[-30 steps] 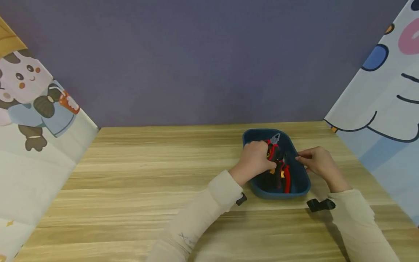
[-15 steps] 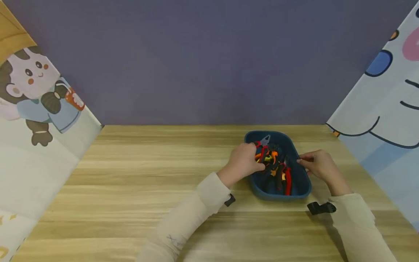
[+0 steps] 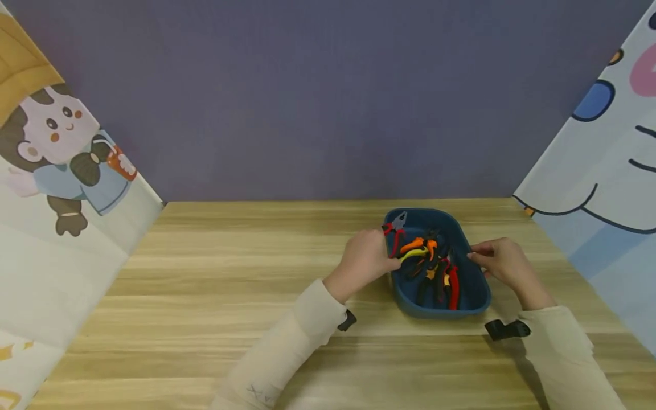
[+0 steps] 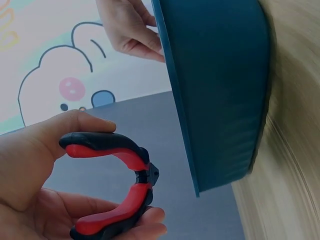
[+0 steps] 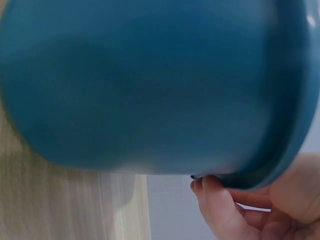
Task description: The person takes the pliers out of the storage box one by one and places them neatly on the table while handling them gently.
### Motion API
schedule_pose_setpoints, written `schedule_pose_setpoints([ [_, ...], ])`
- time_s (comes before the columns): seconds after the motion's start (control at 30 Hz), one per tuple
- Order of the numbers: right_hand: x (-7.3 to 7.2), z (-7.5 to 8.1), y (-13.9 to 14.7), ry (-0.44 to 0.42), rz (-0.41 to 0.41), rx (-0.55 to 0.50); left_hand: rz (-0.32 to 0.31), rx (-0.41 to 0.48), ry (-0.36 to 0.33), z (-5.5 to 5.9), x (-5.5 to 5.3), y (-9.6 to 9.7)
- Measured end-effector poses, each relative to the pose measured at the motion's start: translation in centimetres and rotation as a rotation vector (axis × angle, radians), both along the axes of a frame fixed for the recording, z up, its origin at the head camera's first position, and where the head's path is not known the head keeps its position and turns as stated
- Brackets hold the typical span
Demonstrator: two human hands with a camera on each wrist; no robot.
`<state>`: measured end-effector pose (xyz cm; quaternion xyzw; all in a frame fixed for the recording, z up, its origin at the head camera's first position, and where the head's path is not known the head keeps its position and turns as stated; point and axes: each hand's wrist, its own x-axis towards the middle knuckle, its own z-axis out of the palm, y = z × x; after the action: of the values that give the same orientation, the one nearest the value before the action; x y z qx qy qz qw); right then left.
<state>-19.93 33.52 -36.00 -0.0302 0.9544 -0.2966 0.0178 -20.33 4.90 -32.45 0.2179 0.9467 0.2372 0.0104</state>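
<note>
My left hand (image 3: 365, 259) holds a pair of pliers with red and black handles (image 4: 112, 215) over the left rim of a dark blue plastic bin (image 3: 441, 314). In the left wrist view the handles are spread, with the thumb on one and fingers round the other. The grey pliers head (image 3: 400, 220) points away from me. Inside the bin lie several other hand tools: a pair with orange handles (image 3: 411, 245), a yellow handle (image 3: 414, 254) and red-handled pliers (image 3: 454, 289). My right hand (image 3: 502, 263) pinches the bin's right rim (image 5: 295, 145) between thumb and fingers.
The bin stands on a wood-grain table (image 3: 230, 285), toward its right side. A dark grey-blue panel (image 3: 328, 102) rises behind the table. Side panels with cartoon prints (image 3: 605, 188) flank it. Small black wrist devices (image 3: 507, 329) sit at both cuffs.
My left hand has moved left with the red and black pliers, from inside the bin to its left rim. More tools in the bin show now. The right hand keeps its hold.
</note>
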Motion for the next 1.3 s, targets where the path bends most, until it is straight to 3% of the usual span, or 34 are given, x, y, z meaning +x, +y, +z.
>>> schedule_pose_setpoints([
  [0.23, 0.1, 0.0, 0.1, 0.011, 0.011, -0.026, 0.035, 0.031, -0.027, -0.1, 0.1, -1.1],
  [0.53, 0.2, -0.1, 0.3, -0.007, 0.001, -0.029, 0.051, 0.065, -0.012, -0.2, 0.0, -1.7],
  [0.97, -0.1, 0.1, -0.1, -0.02, 0.003, -0.036, 0.111, 0.109, -0.041, -1.4, -0.3, -3.1],
  [1.3, 0.0, 0.1, 0.1, -0.015, -0.001, -0.026, 0.129, 0.073, -0.03, -2.3, -0.6, -3.6],
])
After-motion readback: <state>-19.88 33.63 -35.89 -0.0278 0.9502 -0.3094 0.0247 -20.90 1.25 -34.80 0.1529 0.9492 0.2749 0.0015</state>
